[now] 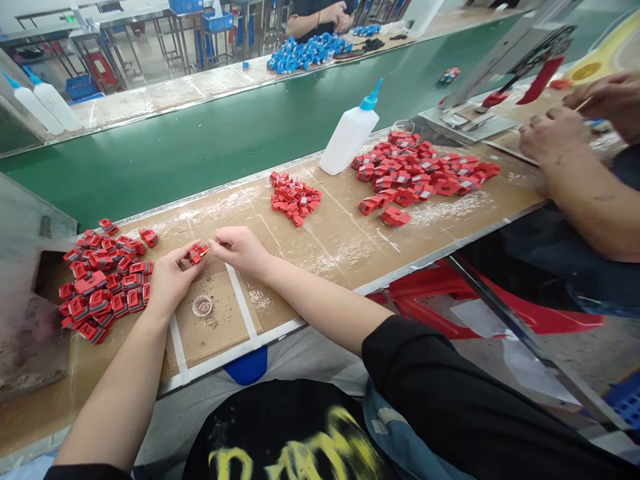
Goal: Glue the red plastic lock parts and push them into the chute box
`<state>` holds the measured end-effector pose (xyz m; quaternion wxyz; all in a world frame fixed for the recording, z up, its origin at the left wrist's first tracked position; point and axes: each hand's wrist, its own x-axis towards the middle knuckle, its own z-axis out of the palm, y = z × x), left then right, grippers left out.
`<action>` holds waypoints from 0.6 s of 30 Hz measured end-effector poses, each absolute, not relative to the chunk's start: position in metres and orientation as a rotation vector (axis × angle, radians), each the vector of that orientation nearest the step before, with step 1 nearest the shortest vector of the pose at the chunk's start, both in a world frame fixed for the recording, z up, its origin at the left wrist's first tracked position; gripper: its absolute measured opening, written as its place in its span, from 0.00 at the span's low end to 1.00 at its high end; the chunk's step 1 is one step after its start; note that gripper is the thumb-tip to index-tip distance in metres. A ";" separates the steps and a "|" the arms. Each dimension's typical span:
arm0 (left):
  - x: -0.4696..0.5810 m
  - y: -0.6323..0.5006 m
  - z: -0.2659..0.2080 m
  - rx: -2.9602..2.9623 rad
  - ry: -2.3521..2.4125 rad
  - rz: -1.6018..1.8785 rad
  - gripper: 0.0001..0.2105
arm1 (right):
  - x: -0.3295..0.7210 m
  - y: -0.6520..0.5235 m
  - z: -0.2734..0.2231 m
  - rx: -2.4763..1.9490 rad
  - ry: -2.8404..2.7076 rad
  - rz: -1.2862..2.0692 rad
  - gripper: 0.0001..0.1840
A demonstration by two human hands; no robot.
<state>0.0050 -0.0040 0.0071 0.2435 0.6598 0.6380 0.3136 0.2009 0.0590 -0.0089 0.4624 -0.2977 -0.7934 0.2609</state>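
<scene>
Beyond right hand, open tabletop between small red pile and large heap, white bottle behind.

On my screen I count three heaps of red pieces, two of blue pieces, three blue-tipped bottles, one held piece in the left hand, one cup beside it.

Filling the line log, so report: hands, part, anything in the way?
Left hand holding red part. Right hand pinching thin stick at it. Small cup nearby, seemingly not in the way.
</scene>
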 end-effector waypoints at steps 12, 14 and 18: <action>0.005 -0.005 0.010 1.718 1.829 0.885 0.24 | 0.203 0.031 0.006 -0.542 -2.656 0.574 0.30; 0.004 -0.005 0.010 1.722 1.860 0.860 0.25 | 0.223 0.045 0.013 -0.880 -2.591 0.442 0.28; 0.001 -0.005 0.008 1.731 1.917 0.853 0.23 | 0.295 0.069 0.022 -1.619 -2.270 0.141 0.15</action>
